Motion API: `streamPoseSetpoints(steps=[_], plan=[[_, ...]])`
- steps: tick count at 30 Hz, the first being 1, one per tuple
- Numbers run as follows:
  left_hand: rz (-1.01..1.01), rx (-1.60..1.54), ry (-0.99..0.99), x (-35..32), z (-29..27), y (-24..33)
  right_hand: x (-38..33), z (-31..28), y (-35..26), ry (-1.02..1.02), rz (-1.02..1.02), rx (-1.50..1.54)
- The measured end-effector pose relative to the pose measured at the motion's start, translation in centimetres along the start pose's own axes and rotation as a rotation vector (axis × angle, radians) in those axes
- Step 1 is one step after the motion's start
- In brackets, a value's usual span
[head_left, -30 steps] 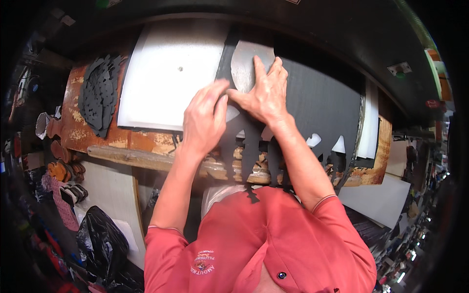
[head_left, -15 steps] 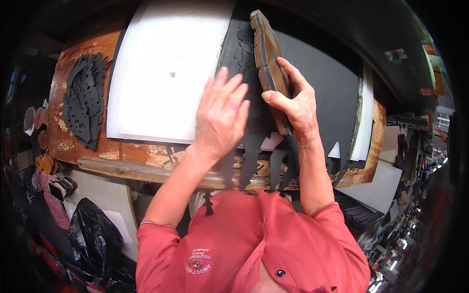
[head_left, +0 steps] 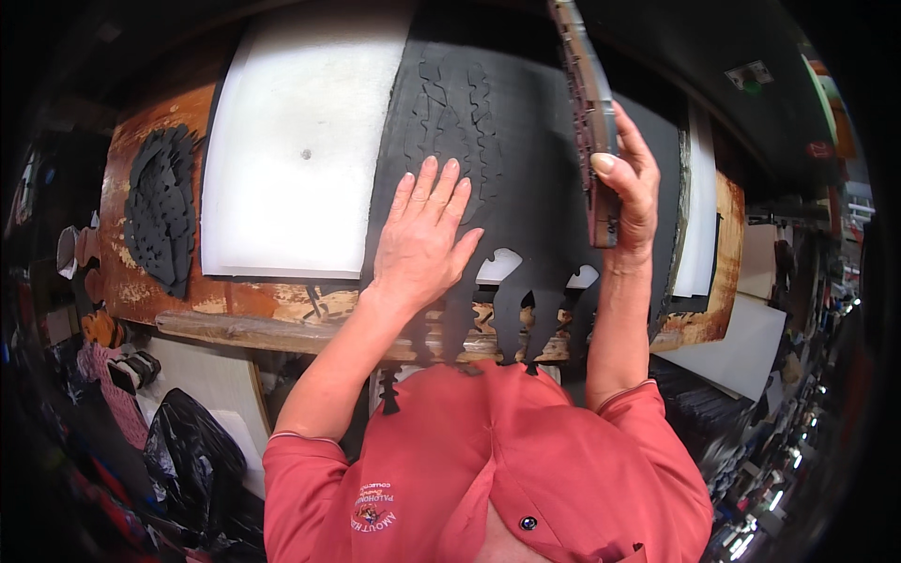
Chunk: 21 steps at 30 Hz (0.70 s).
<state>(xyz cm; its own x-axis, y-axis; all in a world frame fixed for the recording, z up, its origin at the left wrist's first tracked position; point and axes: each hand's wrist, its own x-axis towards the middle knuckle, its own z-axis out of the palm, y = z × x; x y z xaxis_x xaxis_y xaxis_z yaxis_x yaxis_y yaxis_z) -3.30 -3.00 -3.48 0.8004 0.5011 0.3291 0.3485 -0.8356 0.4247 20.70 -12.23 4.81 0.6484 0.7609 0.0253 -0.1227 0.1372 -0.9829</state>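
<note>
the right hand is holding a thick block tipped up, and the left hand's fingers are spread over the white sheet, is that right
Not quite: the head view shows the left hand with its fingers spread over the black sheet, not the white sheet. The right hand is holding a thick block tipped up.

I hold a thick, long cutting die [head_left: 591,122] on edge over a flat black sheet [head_left: 535,159], scored with jagged outlines [head_left: 481,122], narrow strips [head_left: 508,314] along its near edge.
</note>
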Motion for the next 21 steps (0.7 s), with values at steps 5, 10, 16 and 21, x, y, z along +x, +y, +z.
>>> streamPoseSetpoints(steps=[5, 10, 16, 21], plan=[[0.024, 0.021, 0.011, 0.1, 0.1, -0.2, -0.9, -2.2, -0.8, 0.066, -0.125, -0.222], [0.028, 0.012, 0.017, 0.0, 0.3, -0.4, -3.1, -1.0, 2.1, 0.118, -0.213, -0.931], [0.017, 0.038, 0.042, -0.1, 0.3, -0.6, -3.8, 0.5, 6.6, 0.049, -0.436, -1.198], [0.016, 0.044, 0.022, -0.2, 0.3, -0.6, -3.8, 0.0, 6.9, 0.046, -0.450, -1.211]])
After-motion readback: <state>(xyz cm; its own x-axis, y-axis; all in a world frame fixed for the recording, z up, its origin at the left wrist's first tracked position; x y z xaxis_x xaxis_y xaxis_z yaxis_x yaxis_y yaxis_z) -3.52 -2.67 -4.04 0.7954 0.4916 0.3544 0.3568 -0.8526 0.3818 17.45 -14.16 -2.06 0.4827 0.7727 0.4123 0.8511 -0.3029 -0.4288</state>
